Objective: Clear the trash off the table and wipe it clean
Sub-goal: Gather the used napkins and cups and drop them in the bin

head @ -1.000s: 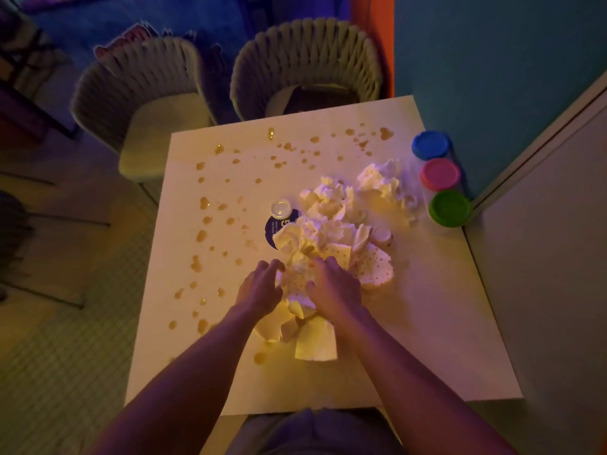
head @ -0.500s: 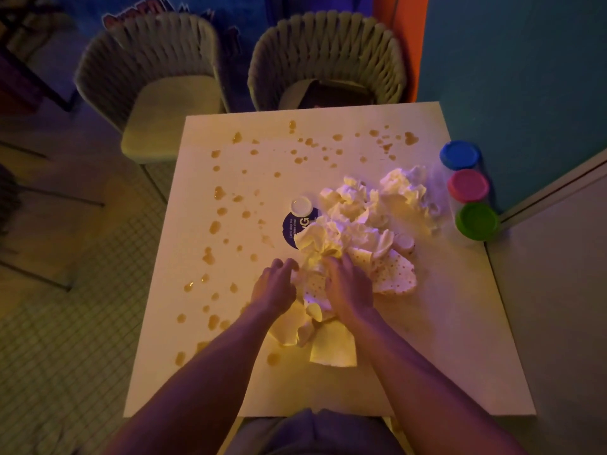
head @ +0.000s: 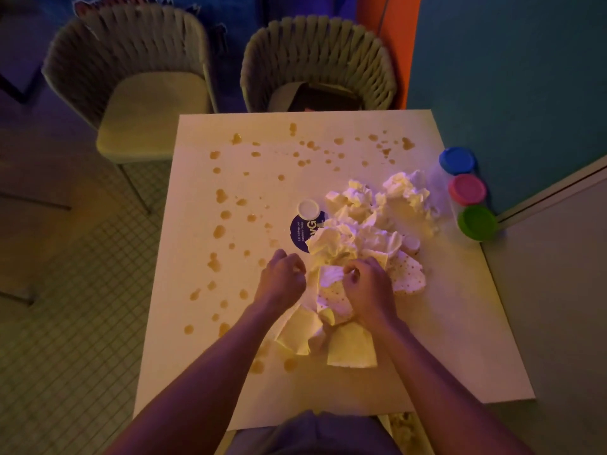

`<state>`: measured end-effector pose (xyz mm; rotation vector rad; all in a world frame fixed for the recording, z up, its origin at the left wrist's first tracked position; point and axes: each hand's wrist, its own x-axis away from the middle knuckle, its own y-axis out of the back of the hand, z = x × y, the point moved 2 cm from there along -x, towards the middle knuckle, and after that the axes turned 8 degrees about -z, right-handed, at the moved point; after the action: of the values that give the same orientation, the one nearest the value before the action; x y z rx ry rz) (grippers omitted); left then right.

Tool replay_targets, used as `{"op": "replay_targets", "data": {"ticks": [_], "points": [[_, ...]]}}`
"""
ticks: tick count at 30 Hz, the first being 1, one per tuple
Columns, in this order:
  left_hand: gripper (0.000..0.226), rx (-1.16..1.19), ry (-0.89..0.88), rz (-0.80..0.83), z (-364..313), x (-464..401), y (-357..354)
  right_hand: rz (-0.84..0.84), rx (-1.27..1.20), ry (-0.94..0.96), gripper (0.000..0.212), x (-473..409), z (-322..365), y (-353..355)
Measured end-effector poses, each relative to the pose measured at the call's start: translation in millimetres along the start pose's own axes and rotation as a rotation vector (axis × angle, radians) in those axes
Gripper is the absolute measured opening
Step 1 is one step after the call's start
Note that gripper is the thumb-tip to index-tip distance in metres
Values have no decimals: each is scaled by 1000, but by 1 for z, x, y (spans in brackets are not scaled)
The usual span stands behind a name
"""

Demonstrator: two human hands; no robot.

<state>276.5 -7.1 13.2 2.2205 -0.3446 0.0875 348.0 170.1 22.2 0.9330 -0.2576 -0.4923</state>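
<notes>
Gathering crumpled trash at the middle of the table [head: 443, 339], both hands working the pile.

Brown spills [head: 219, 231] dot the table left of and beyond the paper pile [head: 371, 224]; three lidded tubs [head: 466, 189] line the edge right of it. At the pile's near side, the right hand [head: 368, 290] clutches a dotted napkin [head: 331, 290]; the left hand [head: 282, 277] sits curled beside it, its grasp unclear.

Dark blue round label [head: 299, 232] shows "vG"; small print unreadable
</notes>
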Motion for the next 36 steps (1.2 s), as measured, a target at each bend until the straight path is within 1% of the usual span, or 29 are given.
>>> {"op": "replay_targets", "data": {"ticks": [3, 5, 8, 10, 12, 14, 16, 17, 18, 20, 23, 25, 30, 33, 36], "points": [[25, 76, -51, -68, -13, -5, 10, -51, -78, -67, 13, 3, 3, 10], [31, 121, -88, -78, -22, -12, 12, -86, -119, -140, 12, 6, 3, 16], [46, 134, -106, -58, -32, -24, 5, -96, -180, -276, 26, 13, -1, 22], [59, 74, -133, -14, -37, -32, -2, -85, -192, -341, 33, 16, -4, 26], [68, -22, -142, 49, -40, -38, -11, -44, -205, -431, 34, 19, -8, 29], [72, -123, -149, 87, -38, -43, -18, 6, -239, -506, 33, 22, -9, 33], [71, -206, -178, 90, -35, -47, -24, 37, -273, -535, 24, 26, -8, 37], [68, -234, -195, 88, -34, -50, -26, 41, -284, -540, 18, 27, -7, 40], [64, -252, -208, 84, -33, -51, -27, 45, -285, -534, 19, 29, -6, 43], [52, -264, -230, 69, -32, -54, -28, 60, -257, -522, 28, 29, -5, 46], [38, -203, -260, 50, -32, -55, -27, 98, -139, -461, 33, 23, 1, 45], [37, -107, -274, 37, -31, -55, -25, 103, -75, -394, 43, 15, 7, 41], [52, 84, -287, 1, -30, -47, -11, 83, 55, -248, 61, -15, 20, 24], [42, 149, -241, -83, -25, -42, 0, 94, 117, -202, 63, -35, 20, 17], [30, 212, -170, -178, -17, -36, 8, 191, 174, -165, 71, -51, 18, 12]]}}
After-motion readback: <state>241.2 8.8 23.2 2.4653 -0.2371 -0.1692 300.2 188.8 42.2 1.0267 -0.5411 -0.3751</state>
